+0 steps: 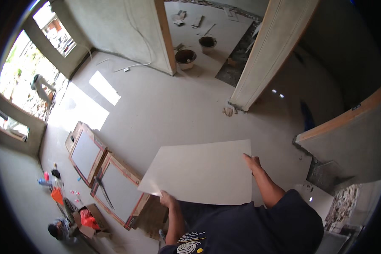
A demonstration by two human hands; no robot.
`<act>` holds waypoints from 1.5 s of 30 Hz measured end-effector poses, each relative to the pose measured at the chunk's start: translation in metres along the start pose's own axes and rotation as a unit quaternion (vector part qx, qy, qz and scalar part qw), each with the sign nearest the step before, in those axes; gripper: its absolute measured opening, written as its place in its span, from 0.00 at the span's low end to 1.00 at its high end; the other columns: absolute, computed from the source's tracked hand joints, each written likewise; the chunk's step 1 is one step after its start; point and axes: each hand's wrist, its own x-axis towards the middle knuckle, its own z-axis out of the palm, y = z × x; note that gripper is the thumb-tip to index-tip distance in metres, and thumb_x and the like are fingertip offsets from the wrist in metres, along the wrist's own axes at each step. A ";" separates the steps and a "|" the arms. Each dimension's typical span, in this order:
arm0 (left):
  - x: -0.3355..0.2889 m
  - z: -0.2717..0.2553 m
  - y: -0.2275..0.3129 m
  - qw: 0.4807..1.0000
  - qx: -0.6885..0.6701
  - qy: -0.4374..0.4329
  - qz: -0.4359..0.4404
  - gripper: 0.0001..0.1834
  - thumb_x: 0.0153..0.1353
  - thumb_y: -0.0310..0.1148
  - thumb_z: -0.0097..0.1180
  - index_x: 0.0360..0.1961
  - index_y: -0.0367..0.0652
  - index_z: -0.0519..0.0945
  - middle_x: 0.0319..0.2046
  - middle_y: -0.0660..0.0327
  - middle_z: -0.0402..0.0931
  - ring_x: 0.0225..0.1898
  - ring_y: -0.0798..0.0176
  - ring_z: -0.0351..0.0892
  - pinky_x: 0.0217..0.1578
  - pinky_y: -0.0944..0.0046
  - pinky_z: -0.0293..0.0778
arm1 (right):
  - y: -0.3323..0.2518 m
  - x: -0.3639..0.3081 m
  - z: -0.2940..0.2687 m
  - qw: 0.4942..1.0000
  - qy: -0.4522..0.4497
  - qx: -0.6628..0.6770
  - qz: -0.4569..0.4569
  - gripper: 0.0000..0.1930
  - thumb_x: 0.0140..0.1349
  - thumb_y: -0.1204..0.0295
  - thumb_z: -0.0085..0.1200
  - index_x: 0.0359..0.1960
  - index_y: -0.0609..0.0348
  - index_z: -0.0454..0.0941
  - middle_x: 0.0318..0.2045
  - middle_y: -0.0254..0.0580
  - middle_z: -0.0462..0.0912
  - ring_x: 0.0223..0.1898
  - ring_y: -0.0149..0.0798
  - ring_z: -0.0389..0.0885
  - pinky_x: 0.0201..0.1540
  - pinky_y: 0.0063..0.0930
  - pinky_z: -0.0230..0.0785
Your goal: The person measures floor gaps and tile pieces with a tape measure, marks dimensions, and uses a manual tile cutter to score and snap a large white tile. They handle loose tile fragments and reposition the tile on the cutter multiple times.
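A large pale floor tile [201,173] is held in front of my body, above the floor. My left hand [168,200] grips its near edge toward the left corner, with the thumb on top. At the right edge, my right hand [252,161] has hold of the tile close to its far right corner. The fingers under the tile are hidden on both sides. To the left of my left hand lies an opened stack of tiles [118,182] in cardboard packing, with a long dark-handled tool [102,192] resting on it.
A second tile stack [86,152] adjoins the first. An open cardboard box [91,220] with red-orange contents stands lower left. Two buckets [185,58] sit beyond the wall opening. A pillar [271,55] and rubble bits [229,111] stand ahead right. Another person [42,86] bends at the doorway.
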 end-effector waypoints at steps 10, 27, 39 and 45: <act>0.121 0.314 0.136 0.955 0.236 -0.165 0.071 0.26 0.62 0.48 0.48 0.32 0.28 0.75 0.28 0.51 0.77 0.31 0.56 0.76 0.32 0.57 0.71 | -0.060 0.041 0.015 0.934 0.172 0.277 0.144 0.35 0.59 0.49 0.52 0.55 0.72 0.67 0.51 0.56 0.73 0.49 0.50 0.75 0.50 0.41 0.68; 0.235 0.816 0.263 0.777 0.506 -0.311 0.208 0.31 0.60 0.53 0.41 0.42 0.31 0.76 0.46 0.39 0.73 0.50 0.40 0.71 0.52 0.49 0.64 | -0.275 0.286 0.084 0.815 0.194 0.502 0.216 0.42 0.58 0.48 0.54 0.53 0.86 0.61 0.48 0.64 0.73 0.46 0.52 0.77 0.48 0.41 0.71; 0.256 1.074 0.294 0.659 0.556 -0.409 0.299 0.27 0.59 0.50 0.40 0.38 0.37 0.79 0.40 0.44 0.77 0.45 0.41 0.75 0.48 0.48 0.68 | -0.461 0.366 0.091 0.719 0.246 0.582 0.290 0.44 0.57 0.45 0.53 0.54 0.85 0.59 0.48 0.64 0.73 0.46 0.54 0.77 0.45 0.43 0.74; 0.226 1.187 0.272 0.623 0.594 -0.414 0.296 0.27 0.59 0.51 0.40 0.41 0.38 0.79 0.42 0.44 0.77 0.46 0.41 0.75 0.49 0.48 0.68 | -0.499 0.448 0.054 0.701 0.231 0.587 0.333 0.44 0.58 0.45 0.52 0.55 0.83 0.59 0.48 0.63 0.73 0.45 0.54 0.77 0.44 0.43 0.74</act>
